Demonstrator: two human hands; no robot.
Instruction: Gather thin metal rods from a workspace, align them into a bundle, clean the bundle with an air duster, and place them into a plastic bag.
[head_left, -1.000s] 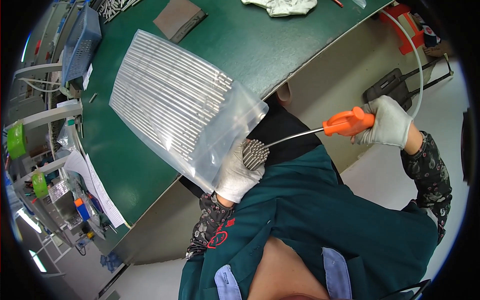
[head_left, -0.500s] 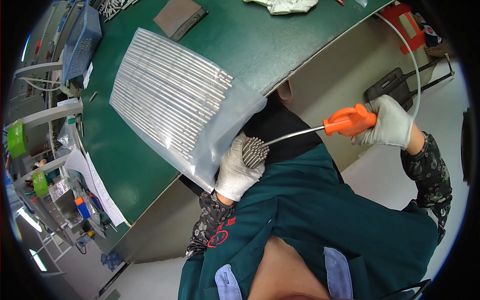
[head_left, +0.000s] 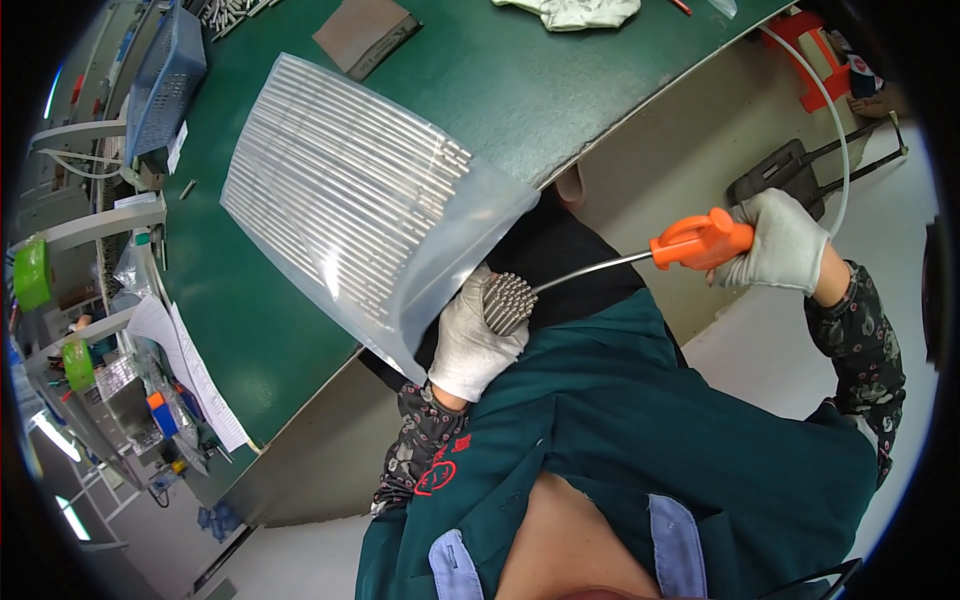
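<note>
My left hand [head_left: 470, 345], in a white glove, is closed around a bundle of thin metal rods [head_left: 509, 302], whose ends face up and to the right. My right hand [head_left: 780, 245], gloved too, grips an orange air blow gun [head_left: 705, 241]. Its long bent nozzle [head_left: 592, 268] reaches left, with the tip beside the rod ends. Left of the bundle, a clear plastic bag [head_left: 470, 225] lies on the green table, its mouth overhanging the near edge. Inside it, many long metal rods [head_left: 340, 170] lie side by side. The lower part of the held bundle is hidden by my left hand and the bag.
On the green table [head_left: 510, 110] are a brown box [head_left: 365, 35], a white glove [head_left: 570, 12] and a blue basket [head_left: 165, 80]. Paper sheets [head_left: 205, 375] hang near the left edge. A pale hose [head_left: 835, 130] runs up from my right hand. A black trolley [head_left: 785, 172] stands beyond it.
The bag's mouth has billowed and its folds have shifted. The nozzle tip has moved slightly right, just off the rod ends. Both hands keep their grip.
</note>
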